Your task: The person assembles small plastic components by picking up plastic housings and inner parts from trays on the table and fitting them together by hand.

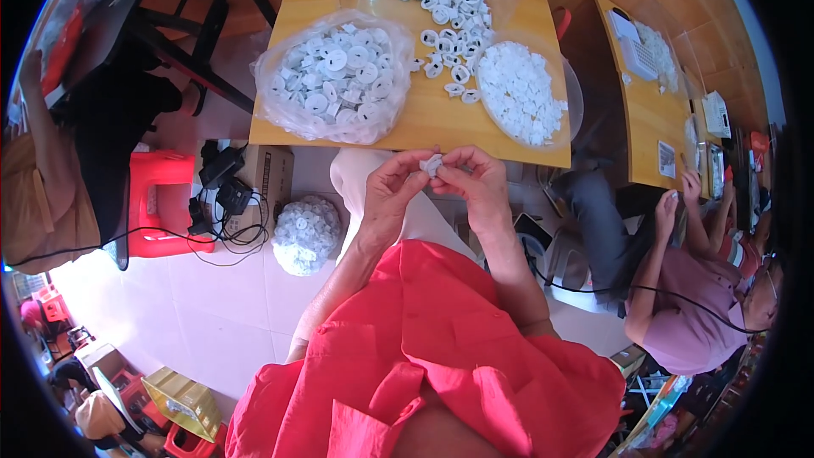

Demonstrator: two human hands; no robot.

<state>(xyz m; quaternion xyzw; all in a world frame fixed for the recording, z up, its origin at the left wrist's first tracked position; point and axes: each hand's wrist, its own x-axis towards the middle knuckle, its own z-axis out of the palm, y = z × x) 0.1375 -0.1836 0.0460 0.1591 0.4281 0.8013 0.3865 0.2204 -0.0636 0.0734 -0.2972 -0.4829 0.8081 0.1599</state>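
Just off the near edge of the wooden table, my left hand (pixel 392 188) and my right hand (pixel 476 189) meet at their fingertips. Between them they pinch a small white plastic piece (pixel 432 165), partly covered by the fingers. On the table (pixel 407 137) to the left sits a clear plastic bag (pixel 284 121) heaped with round white plastic parts (pixel 335 64). Loose round white parts (pixel 454 30) with dark centres lie spread across the middle and far side. At the right, a shallow round clear container (pixel 574 106) holds a pile of small white pieces (pixel 521 89).
A stuffed bag of pale parts (pixel 307 236) rests on the floor left of my legs, near a cardboard box (pixel 273 171), black adapters with cables (pixel 225 182) and a red stool (pixel 157 195). A co-worker (pixel 691 305) sits at another table (pixel 640 114) to the right.
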